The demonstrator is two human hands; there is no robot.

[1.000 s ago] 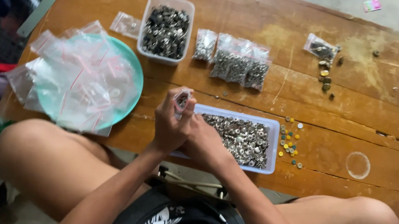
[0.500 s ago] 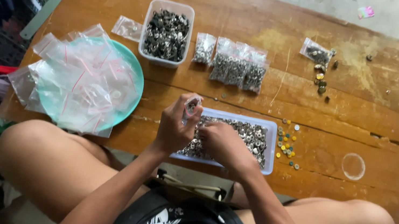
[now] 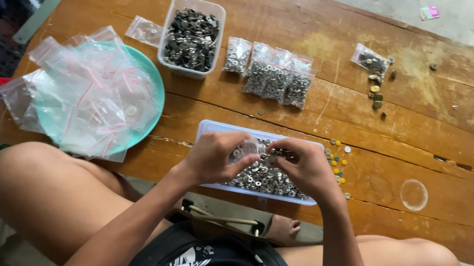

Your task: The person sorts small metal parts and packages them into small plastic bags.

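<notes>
A shallow clear tray [image 3: 212,127] of small silver metal parts lies at the near edge of the wooden table [image 3: 331,114]. My left hand [image 3: 213,156] hovers over the tray's left part, pinching a small clear bag [image 3: 245,149] between fingers and thumb. Just to its right, my right hand [image 3: 306,166] is curled over the parts, fingertips at the bag's mouth; what it pinches is too small to tell.
A teal plate [image 3: 154,86] piled with empty clear zip bags sits at the left. Behind stand a clear tub of dark metal parts [image 3: 192,37] and a row of filled bags [image 3: 273,77]. Small yellow and silver pieces [image 3: 338,164] lie beside the tray.
Both hands have come down from above the table edge onto the tray. My right hand has moved to the right and now rests over the parts beside the bag.
</notes>
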